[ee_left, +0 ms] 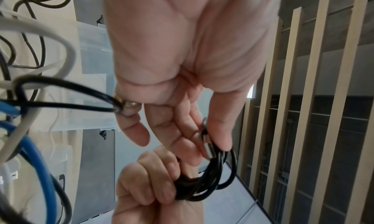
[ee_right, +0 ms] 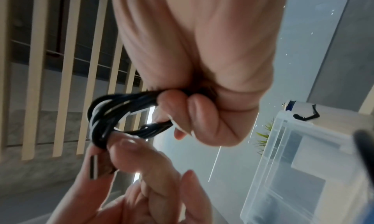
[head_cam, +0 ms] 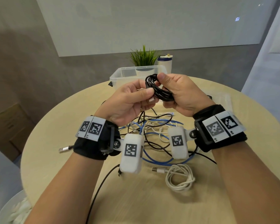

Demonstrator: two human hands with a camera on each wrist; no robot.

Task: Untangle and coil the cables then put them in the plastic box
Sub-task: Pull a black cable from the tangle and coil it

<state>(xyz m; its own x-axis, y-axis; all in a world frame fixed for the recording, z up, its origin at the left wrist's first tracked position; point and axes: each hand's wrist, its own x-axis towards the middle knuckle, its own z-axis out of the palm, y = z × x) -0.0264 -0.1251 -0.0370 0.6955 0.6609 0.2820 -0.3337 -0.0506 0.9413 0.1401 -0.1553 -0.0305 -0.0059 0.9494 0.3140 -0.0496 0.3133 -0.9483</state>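
Note:
A coiled black cable [head_cam: 158,89] [ee_left: 210,179] [ee_right: 125,115] is held up above the round table. My right hand [head_cam: 176,92] [ee_right: 194,115] grips one side of the coil in its curled fingers. My left hand [head_cam: 134,97] [ee_left: 202,136] pinches the coil's other side together with its silver USB plug [ee_left: 208,149] [ee_right: 94,168]. Below the hands lies a tangle of blue, white and black cables [head_cam: 153,135]. A coiled white cable [head_cam: 179,178] rests on the table nearer to me. The clear plastic box [head_cam: 120,76] [ee_right: 299,171] stands open at the table's far side.
A potted green plant [head_cam: 143,58] and a white bottle [head_cam: 164,63] stand behind the box. A clear lid [head_cam: 223,98] lies at the right of the table. A silver USB plug [head_cam: 63,149] sticks out at the left. A white stool [head_cam: 10,207] is at bottom left.

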